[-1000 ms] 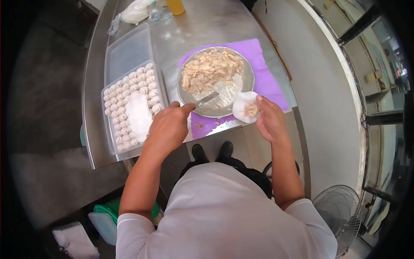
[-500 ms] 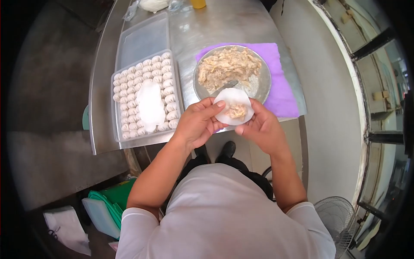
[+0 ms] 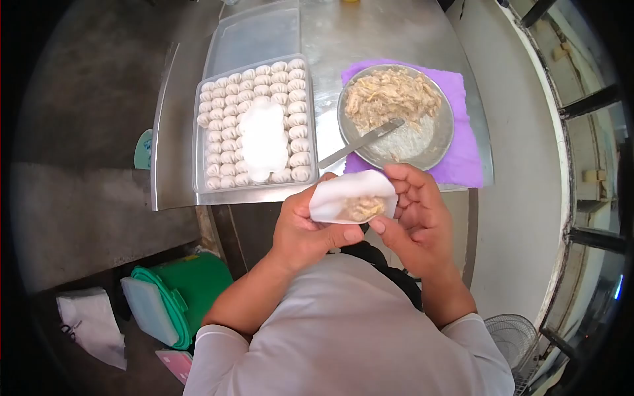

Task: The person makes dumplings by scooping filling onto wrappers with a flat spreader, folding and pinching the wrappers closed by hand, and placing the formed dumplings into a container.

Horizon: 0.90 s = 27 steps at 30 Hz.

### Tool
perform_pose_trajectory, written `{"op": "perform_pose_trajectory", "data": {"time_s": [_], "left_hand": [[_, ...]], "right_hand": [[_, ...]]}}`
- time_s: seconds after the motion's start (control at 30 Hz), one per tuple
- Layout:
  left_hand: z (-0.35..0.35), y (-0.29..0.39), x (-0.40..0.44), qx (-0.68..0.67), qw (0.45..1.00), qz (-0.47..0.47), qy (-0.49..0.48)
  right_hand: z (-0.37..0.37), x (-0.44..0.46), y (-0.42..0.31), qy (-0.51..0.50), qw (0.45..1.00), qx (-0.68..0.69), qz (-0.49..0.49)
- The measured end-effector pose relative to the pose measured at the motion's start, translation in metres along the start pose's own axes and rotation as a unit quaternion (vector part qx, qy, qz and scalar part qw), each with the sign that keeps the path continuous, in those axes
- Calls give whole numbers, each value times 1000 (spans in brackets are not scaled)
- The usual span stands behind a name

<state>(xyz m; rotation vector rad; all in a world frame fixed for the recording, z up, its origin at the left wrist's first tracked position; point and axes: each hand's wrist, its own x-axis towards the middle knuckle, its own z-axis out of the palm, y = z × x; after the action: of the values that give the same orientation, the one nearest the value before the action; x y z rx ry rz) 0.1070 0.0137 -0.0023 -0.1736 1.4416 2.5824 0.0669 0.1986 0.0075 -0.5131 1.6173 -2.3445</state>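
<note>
A round white dumpling wrapper [image 3: 328, 198] is held between both hands, curved up at its sides, with a lump of pale meat filling [image 3: 365, 208] on it. My left hand [image 3: 298, 231] grips the wrapper's left side, thumb along the near edge. On the right side, my right hand [image 3: 422, 221] pinches it, its thumb at the near edge and fingers curled behind. Just beyond the hands stands a metal bowl [image 3: 436, 144] of filling [image 3: 389, 96], a flat metal spatula [image 3: 363, 142] resting across its rim. Left of it, a plastic container [image 3: 197, 155] holds rows of pleated dumplings [image 3: 297, 119].
Loose white wrappers [image 3: 264, 142] lie on the dumplings. A purple cloth [image 3: 467, 155] is under the bowl on the steel table [image 3: 330, 39]. Behind the container lies a clear lid [image 3: 254, 39]. A green bin [image 3: 205, 290] stands lower left, a wire fan [image 3: 512, 336] lower right.
The wrapper has gone from nearly flat to curved up around the filling. Both thumbs have moved to its near edge. The hands are lower, away from the bowl, and the camera view has shifted.
</note>
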Motion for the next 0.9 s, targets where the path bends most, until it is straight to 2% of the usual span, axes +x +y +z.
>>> {"op": "perform_pose_trajectory", "data": {"time_s": [0.07,0.1,0.17,0.2,0.3,0.37,0.43,0.53,0.57,0.63,0.7,0.77,0.9], "left_hand": [[-5,12,-11,173,982,71,9],[-5,20,-17,173,982,72,2],[-10,32,-29,157,977,140,-39],[-28,34,-27,258,933,238,-83],[-54,35,-49,207,932,294,-52],[-60,48,-69,188,935,300,-31],[-67,58,-90,110,966,235,16],[-86,60,-109,74,971,226,18],[-94,62,-113,71,970,230,18],[-111,66,-119,191,926,325,-4],[-119,66,-129,151,936,317,-6],[-127,69,-137,110,945,308,-8],[-137,80,-149,148,937,316,-8]], "right_hand": [[9,-7,-3,-38,999,13,13],[17,-9,-5,-34,999,10,8],[36,-13,-6,-63,997,-43,-21],[45,-14,-6,-74,995,-64,-32],[82,-20,-2,-90,995,-47,-24],[111,-22,-1,-52,998,11,-24],[129,-28,6,-52,999,5,-15],[148,-36,17,-48,998,-25,-28],[154,-38,20,-55,996,-50,-49],[165,-38,25,-72,988,-110,-86],[182,-39,26,-88,974,-168,-122],[208,-41,24,-22,997,-24,-69],[221,-45,23,-31,997,-54,-52]]}}
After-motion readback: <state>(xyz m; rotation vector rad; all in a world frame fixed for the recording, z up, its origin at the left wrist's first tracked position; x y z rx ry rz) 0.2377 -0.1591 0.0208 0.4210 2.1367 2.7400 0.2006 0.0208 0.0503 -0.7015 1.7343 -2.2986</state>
